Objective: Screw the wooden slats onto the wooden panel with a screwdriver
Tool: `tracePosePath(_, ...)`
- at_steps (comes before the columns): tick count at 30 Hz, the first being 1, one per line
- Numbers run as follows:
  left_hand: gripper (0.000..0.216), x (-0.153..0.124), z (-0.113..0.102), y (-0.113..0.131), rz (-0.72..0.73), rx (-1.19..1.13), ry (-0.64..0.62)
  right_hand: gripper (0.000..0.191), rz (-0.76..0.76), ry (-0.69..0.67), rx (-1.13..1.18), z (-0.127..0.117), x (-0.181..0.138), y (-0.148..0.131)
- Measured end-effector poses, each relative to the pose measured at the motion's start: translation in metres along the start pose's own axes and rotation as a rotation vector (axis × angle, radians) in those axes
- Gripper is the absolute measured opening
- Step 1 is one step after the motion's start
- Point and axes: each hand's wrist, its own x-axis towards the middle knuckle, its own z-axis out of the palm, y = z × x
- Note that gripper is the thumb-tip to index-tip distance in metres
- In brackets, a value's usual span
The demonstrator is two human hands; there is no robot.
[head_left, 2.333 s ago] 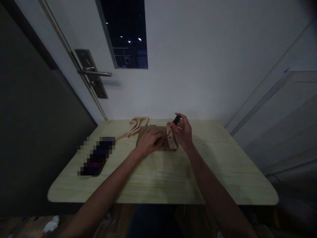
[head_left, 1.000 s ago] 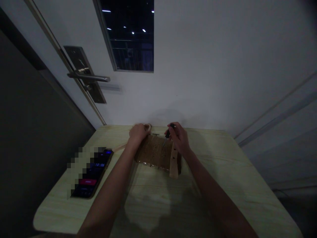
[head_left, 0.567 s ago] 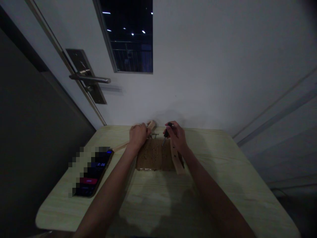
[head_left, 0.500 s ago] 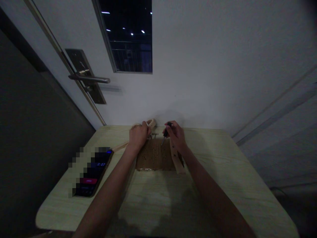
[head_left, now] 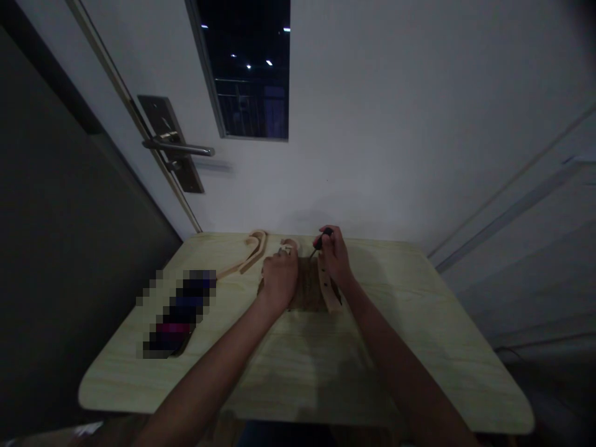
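My right hand [head_left: 338, 257] is closed around the black handle of a screwdriver [head_left: 323, 239], its thin shaft slanting down to the left. Beneath both hands lies a brown wooden board [head_left: 308, 285]. A pale wooden strip [head_left: 329, 295] with dark holes runs along the board's right side, beside my right wrist. My left hand [head_left: 280, 276] rests over the board's left part, fingers curled together at the far edge near some small screws [head_left: 283, 251]; what is in the fingertips is hidden. Just beyond them is a pale curved wooden piece [head_left: 291, 242].
Farther left on the table [head_left: 419, 347] lies a pale hook-shaped wooden piece [head_left: 257, 248]. A phone [head_left: 186, 310], partly blurred out, is near the table's left side. Behind the table's far edge stands a white door [head_left: 363, 155] with a metal handle [head_left: 186, 149] and a dark window.
My left hand has let go of the pale curved wood and moved right and nearer, over the board. My right hand still holds the screwdriver, now tilted more. The camera view has shifted slightly.
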Motion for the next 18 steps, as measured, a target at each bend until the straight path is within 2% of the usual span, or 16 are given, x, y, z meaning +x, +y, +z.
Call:
tracePosePath(5,0.040,-0.003,-0.007,0.003,0.096,-0.121,-0.081,0.030,0.004,0.045,-0.036,0.003,-0.003,-0.002)
tracePosePath(9,0.030,-0.001,-0.007,0.001,0.183,-0.146,-0.093,0.031,0.007,0.072,-0.030,0.004,-0.003,-0.003)
tracePosePath(13,0.030,0.006,-0.005,-0.007,0.249,-0.260,-0.180,0.032,0.019,0.062,-0.014,0.004,-0.003,-0.002)
tracePosePath(15,0.036,0.013,-0.003,-0.014,0.164,-0.286,-0.136,0.032,0.028,0.061,-0.008,0.003,-0.003,-0.002)
tracePosePath(18,0.028,0.026,0.003,-0.029,0.055,-0.313,0.054,0.032,0.027,0.060,0.005,0.003,-0.003,-0.001)
